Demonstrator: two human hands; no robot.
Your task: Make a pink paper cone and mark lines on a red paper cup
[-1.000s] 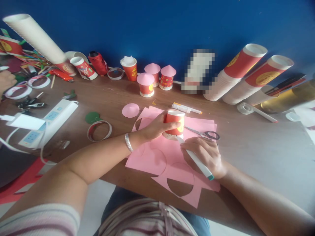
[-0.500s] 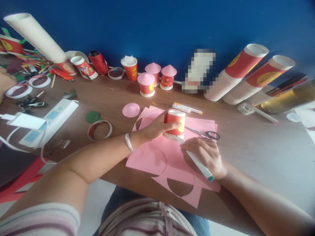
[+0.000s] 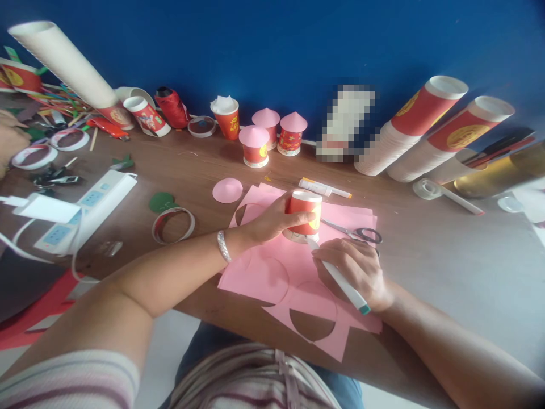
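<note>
My left hand (image 3: pixel 272 221) is closed around a red paper cup (image 3: pixel 303 207) with a white band at its lower end, where dark drawn lines show. In my right hand (image 3: pixel 355 267) is a white marker pen (image 3: pixel 346 286) with a green end; its tip meets the cup's lower band. Beneath both hands lie sheets of pink paper (image 3: pixel 251 278) with circles traced and cut out. Scissors (image 3: pixel 355 232) rest on the paper just behind my right hand, partly hidden by it. A pink paper cone (image 3: pixel 227 190) lies to the left of the cup.
Cups with pink cone tops (image 3: pixel 254 145) stand by the blue wall. Tall cup stacks (image 3: pixel 430 108) lean at the right, near a tape roll (image 3: pixel 427 188). A power strip (image 3: pixel 87 213), a tape ring (image 3: pixel 190 225) and another person's hand (image 3: pixel 8 139) are on the left.
Both hands, the cup and the marker pen hold almost the same position. The whole view has shifted very slightly.
</note>
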